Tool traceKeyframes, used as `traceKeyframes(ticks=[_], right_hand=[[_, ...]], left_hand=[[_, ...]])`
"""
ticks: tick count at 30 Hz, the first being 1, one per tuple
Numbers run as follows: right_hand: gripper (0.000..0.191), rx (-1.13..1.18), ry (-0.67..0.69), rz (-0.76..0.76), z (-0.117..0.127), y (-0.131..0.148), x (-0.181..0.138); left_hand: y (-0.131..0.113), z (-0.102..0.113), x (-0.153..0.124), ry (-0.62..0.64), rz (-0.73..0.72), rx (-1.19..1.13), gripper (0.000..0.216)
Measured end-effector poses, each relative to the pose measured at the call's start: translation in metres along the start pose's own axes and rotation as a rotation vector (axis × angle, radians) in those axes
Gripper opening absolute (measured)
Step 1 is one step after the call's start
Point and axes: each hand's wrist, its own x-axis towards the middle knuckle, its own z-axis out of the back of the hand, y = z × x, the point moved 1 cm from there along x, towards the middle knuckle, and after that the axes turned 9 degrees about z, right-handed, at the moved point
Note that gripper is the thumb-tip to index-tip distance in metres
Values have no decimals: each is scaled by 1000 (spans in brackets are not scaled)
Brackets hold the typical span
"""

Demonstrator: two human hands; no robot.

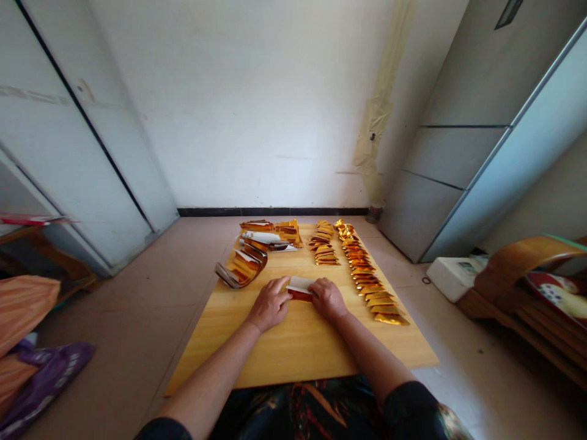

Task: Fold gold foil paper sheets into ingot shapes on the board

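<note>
A small sheet of gold foil paper (301,286), with its white back turned up along the far side and a red-gold strip on the near side, lies between my hands on the wooden board. At its left end, my left hand (269,304) is closed with the fingers pressed on the edge. My right hand (329,297) grips the other end, its fingers curled over the paper. Beyond my left hand is a curled stack of gold paper sheets (245,266). Folded gold foil pieces (373,284) overlap in a long row on the right.
The light wooden board (293,351) carries more loose gold sheets (288,232) at the far left and a shorter row of folded pieces (323,242). A purple bag (55,373) lies left on the floor. A white box (452,276) and wooden furniture (518,305) stand right.
</note>
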Motion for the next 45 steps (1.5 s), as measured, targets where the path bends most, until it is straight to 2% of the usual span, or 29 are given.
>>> traceKeyframes(ticks=[5, 10, 17, 20, 22, 24, 27, 29, 33, 36, 39, 45], right_hand=[[18, -48, 13, 24, -2, 3, -1], [16, -57, -8, -51, -5, 2, -2], [16, 42, -24, -114, -7, -1, 0], [20, 66, -134, -82, 3, 3, -2], [23, 49, -228, -9, 12, 8, -6], [18, 11, -189, 123, 19, 15, -10], [15, -14, -19, 275, 19, 22, -15], [19, -25, 6, 243, 14, 23, -17], [16, 8, -10, 126, 8, 20, -16], [14, 47, 33, 73, 9, 16, -12], [10, 65, 58, 67, 11, 10, -7], [11, 32, 61, 132, 12, 6, -2]], left_hand=[[0, 0, 1, 20, -12, -10, 31], [-2, 2, 1, 19, -12, -17, 29], [-3, 2, 1, 10, -3, -26, 30], [-2, 1, 1, 11, 1, -43, 30], [0, 0, 1, 22, 8, -56, 30], [2, -1, 1, 42, 26, -67, 32], [5, -4, 2, 75, 59, -66, 32], [7, -5, 3, 91, 76, -62, 32], [8, -6, 4, 108, 102, -66, 38], [7, -7, 5, 122, 114, -42, 44], [7, -8, 8, 117, 122, -13, 46], [5, -6, 10, 85, 134, 8, 32]])
